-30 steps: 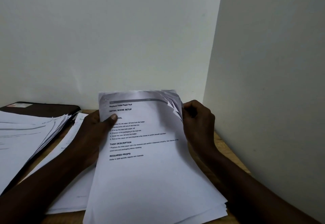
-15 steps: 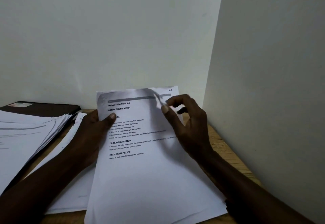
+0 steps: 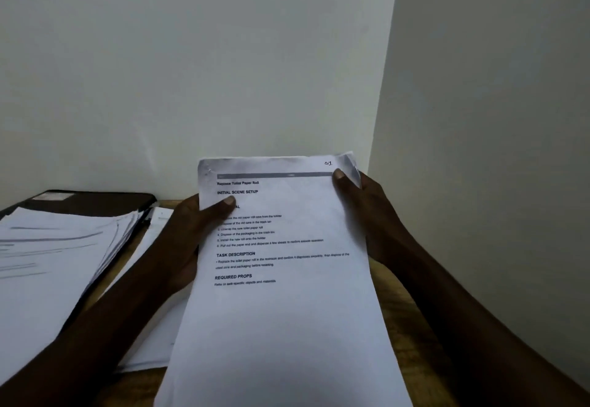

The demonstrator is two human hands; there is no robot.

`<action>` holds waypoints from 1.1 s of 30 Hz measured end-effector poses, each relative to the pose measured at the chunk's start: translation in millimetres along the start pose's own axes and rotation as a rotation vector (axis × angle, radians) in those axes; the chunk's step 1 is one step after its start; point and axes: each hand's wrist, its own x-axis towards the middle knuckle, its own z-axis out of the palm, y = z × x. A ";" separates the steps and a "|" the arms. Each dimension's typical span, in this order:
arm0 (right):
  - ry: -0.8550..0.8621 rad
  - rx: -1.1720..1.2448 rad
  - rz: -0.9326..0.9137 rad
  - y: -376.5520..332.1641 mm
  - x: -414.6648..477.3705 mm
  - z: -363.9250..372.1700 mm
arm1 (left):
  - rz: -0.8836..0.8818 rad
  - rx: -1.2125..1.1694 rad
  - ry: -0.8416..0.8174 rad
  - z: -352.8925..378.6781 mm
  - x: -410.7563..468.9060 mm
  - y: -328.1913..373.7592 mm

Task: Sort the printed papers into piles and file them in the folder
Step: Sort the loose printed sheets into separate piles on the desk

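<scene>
Both hands hold a sheaf point(image 3: 287, 326) of printed papers above the table point(image 3: 388, 282). The left hand point(image 3: 188, 240) clamps its left edge, thumb on top; the right hand point(image 3: 367, 215) pinches the top right corner. The top sheet reads "Replace Toilet Paper Roll", "INITIAL SCENE SETUP", "TASK DESCRIPTION", "REQUIRED PROPS", with a handwritten "51". To the left, a pile point(image 3: 54, 263) lies on the dark folder point(image 3: 95, 202), a second pile point(image 3: 153, 342) beside it.
</scene>
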 end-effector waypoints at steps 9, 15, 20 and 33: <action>-0.192 0.056 0.019 -72.9 -6.0 -33.6 | 0.598 0.247 0.251 57.3 18.1 84.2; 0.129 -0.108 -0.172 -71.0 -15.7 -28.2 | 0.582 0.171 0.066 81.0 16.7 103.7; 0.186 -0.103 -0.239 -81.2 -19.5 -24.0 | 0.535 0.193 0.006 101.0 14.3 97.9; 0.186 -0.079 -0.339 -85.7 -27.0 -29.9 | 0.328 0.263 0.021 98.5 16.3 72.0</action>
